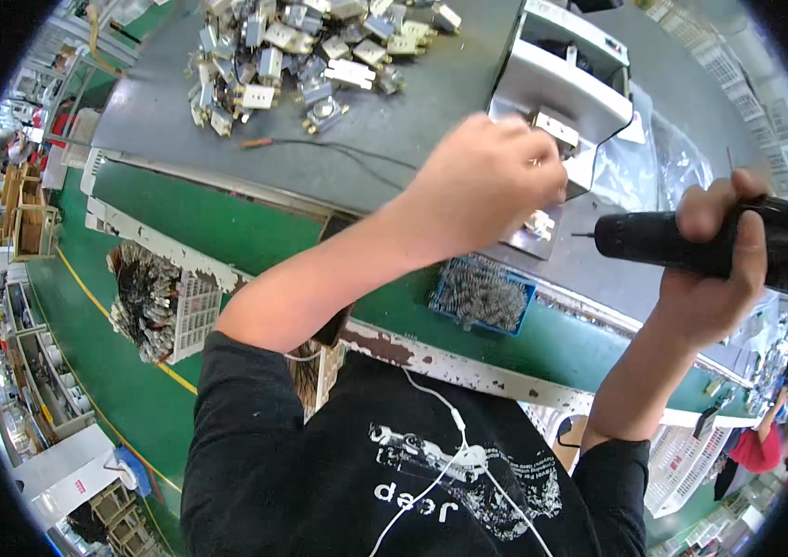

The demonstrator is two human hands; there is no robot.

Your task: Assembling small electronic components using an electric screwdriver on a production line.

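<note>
My right hand (714, 251) is wrapped round a black electric screwdriver (640, 234), held level with its thin bit pointing left. My left hand (496, 176) is closed, thumb and fingers drawn together, in front of a white-and-grey bench machine (561, 79). A tiny glint shows at its fingertips, too small to name. Just beyond those fingers a small pale block with holes (556, 130) sits at the machine's front. Below the left hand, a metal fixture (535, 232) with a shiny part lies at the bench edge, apart from the screwdriver's bit.
Many small white and grey socket-like units (319, 56) are heaped at the back left of the grey bench (152, 111). A dark cable (319, 147) lies in front of them. Clear plastic bags (649, 158) lie right of the machine. A blue bin (482, 295) holds small metal parts.
</note>
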